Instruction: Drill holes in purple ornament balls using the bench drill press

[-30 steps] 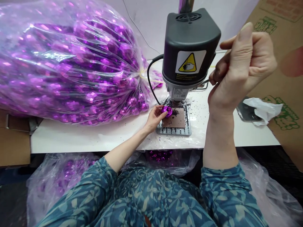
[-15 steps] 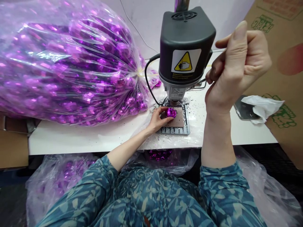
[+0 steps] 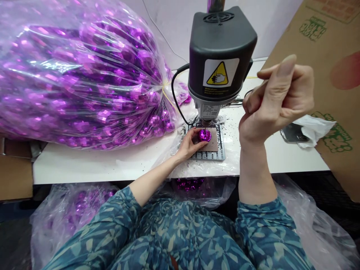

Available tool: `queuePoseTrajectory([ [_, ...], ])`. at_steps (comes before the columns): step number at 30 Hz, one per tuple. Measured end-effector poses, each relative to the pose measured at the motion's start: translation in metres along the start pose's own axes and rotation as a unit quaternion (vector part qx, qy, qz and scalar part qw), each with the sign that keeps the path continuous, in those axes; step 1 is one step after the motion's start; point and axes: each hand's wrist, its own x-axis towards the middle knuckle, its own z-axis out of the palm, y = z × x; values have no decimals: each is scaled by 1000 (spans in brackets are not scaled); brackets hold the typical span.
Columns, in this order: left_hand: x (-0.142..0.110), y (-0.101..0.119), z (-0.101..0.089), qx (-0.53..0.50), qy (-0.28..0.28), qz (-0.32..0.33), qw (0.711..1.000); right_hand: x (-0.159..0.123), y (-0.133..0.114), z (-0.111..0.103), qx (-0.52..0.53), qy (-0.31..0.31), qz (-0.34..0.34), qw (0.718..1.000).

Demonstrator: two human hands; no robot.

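Observation:
Between the thumb and fingers of my left hand (image 3: 189, 145) is a shiny purple faceted ball (image 3: 205, 135). It rests on a brown board (image 3: 214, 139) that lies on the slotted metal base (image 3: 206, 155) of a bench drill press (image 3: 222, 52). The drill tip comes down at the top of the ball; whether it has entered cannot be made out. Raised to the right of the machine's head, my right hand (image 3: 277, 97) is closed around the drill press lever (image 3: 237, 100), whose grip is mostly hidden by the fingers.
A large tied clear bag of purple faceted balls (image 3: 92, 86) fills the left of the white table (image 3: 84, 161). Dark shavings lie around the base. At right are a phone (image 3: 292, 133), a crumpled tissue (image 3: 317, 129) and a cardboard box (image 3: 337, 112). More purple balls (image 3: 189, 183) sit below the table edge.
My right hand has come down with the lever, and the drill has lowered slightly to the ball. My left hand and the ball have shifted a little to the right.

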Motion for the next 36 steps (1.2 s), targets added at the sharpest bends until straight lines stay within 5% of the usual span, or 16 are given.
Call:
queuePoseTrajectory([
  [14, -3, 6, 0, 0, -3, 9, 1000, -30, 33, -29, 9, 46, -51, 998],
  [21, -3, 7, 0, 3, 4, 8, 1000, -41, 54, -40, 56, 15, -130, 990],
  [28, -1, 6, 3, 3, 26, -13, 1000, 6, 7, -1, 27, -13, -24, 999],
  [33, -24, 21, -4, 83, 80, 3, 993, 39, 4, 18, -12, -51, 33, 998],
  [36, -58, 37, -17, 175, -13, 68, 982, 40, 8, 17, 18, -51, 31, 998],
])
